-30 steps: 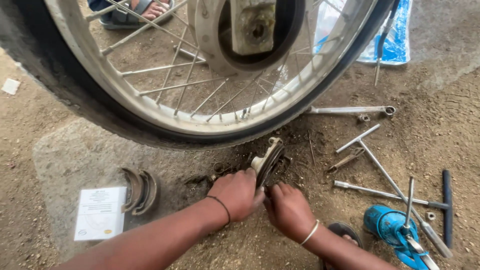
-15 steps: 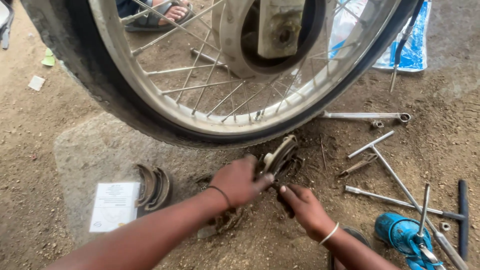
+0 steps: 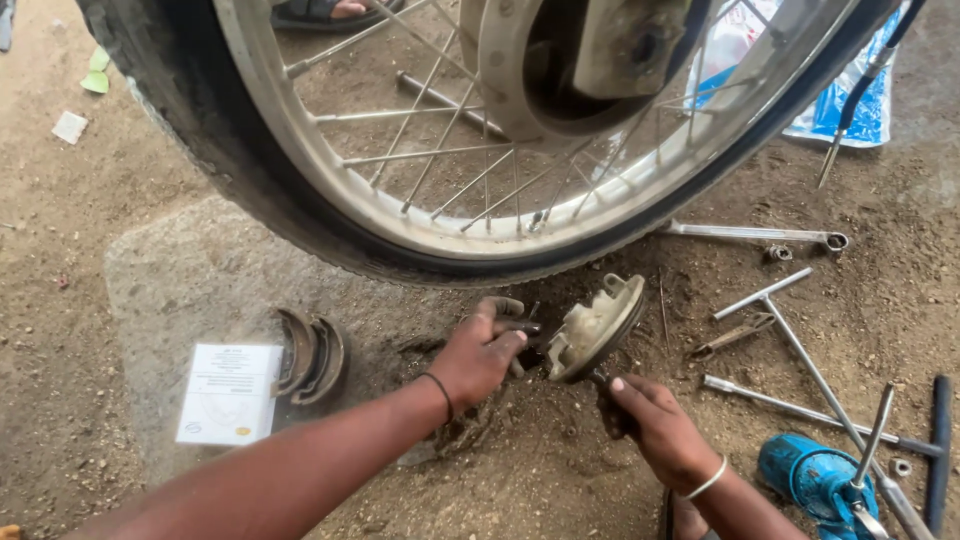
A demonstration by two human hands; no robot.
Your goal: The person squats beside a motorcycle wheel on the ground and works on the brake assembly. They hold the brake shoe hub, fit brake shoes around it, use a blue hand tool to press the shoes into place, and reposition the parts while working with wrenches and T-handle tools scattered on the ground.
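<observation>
Left hand (image 3: pixel 480 352) first: curled tight around a worn brake shoe (image 3: pixel 503 312), fingers wrapped over its curved edge, right up against the round brake plate (image 3: pixel 594 328) standing tilted on its rim in the dirt just under the tyre (image 3: pixel 250 170). Further left, a spare pair of brake shoes (image 3: pixel 310 357) leans beside a white paper leaflet (image 3: pixel 230 392) on the flat stone. Moving across, the right hand (image 3: pixel 655 425) sits low below the plate, fingers closed on something dark at the plate's underside; what exactly it pinches I cannot tell. Now the risk, as I judge it: that plate balances on edge in loose grit, so a hard tug on the shoe could tip it face down and pack sand into the mechanism, or a sprung shoe could snap back onto the fingers. On the right lie a long spanner (image 3: pixel 750 234), a T-handled wrench (image 3: pixel 790 335) and a blue tool (image 3: pixel 810 478), close enough for a knocked elbow to scatter them.
</observation>
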